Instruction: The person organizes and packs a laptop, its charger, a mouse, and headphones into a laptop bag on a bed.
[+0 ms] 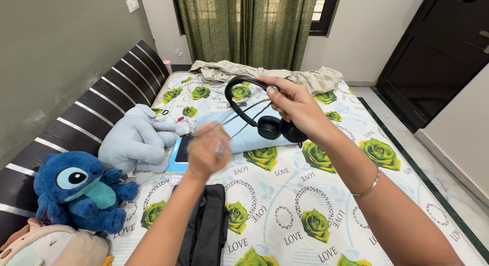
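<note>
Black headphones point(270, 118) aloft in closed right hand point(293, 105), cable pinched in left hand point(206, 151), bed edge point(407, 169) rightward.

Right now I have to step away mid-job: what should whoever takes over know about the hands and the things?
Right hand: raised over the bed, gripping the black over-ear headphones by the headband.
Left hand: closed on the thin headphone cable, blurred.
Black zipped fabric case: flat on the rose-print bedsheet, below the left hand.
Done: headphones lifted.
Left: cable hangs loose; headphones are outside the case.

Left hand point(206, 151) motion-blurred, grasp unclear
</note>
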